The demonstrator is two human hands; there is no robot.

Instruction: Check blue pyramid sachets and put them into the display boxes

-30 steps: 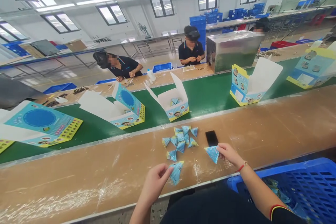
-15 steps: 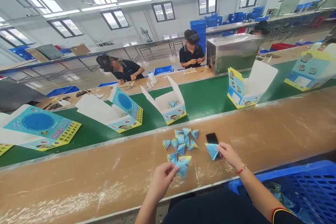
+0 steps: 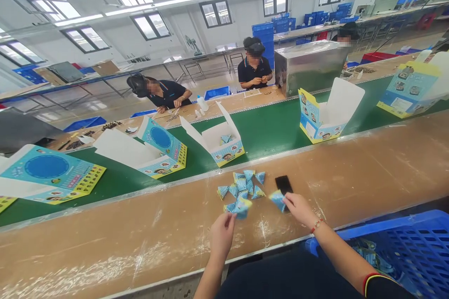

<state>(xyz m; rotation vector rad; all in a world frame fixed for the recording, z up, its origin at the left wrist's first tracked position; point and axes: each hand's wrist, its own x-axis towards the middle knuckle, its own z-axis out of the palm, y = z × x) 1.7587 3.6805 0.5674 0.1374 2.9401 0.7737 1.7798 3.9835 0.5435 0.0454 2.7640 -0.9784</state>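
Note:
Between the fingertips of my left hand [image 3: 222, 236] is a blue and yellow triangular packet [image 3: 242, 207], held just at the near edge of a pile. My right hand [image 3: 299, 208] pinches another blue triangular packet [image 3: 277, 200], slightly blurred, in front of a black phone [image 3: 283, 184] that it partly covers. Several similar packets [image 3: 241, 184] lie heaped on the brown tabletop [image 3: 168, 236]. Beyond them, an open printed box [image 3: 228, 152] on the green belt has a few packets inside.
More open boxes [image 3: 321, 121] stand along the green conveyor belt [image 3: 270, 128]. A blue crate [image 3: 417, 243] holding packets is at my lower right. Across the belt, co-workers [image 3: 255, 67] sit at a bench beside a metal housing [image 3: 310, 67].
My left hand has moved away from me, carrying its packet to the pile. My right hand has shifted slightly left with its packet. The boxes on the belt have slid a little left.

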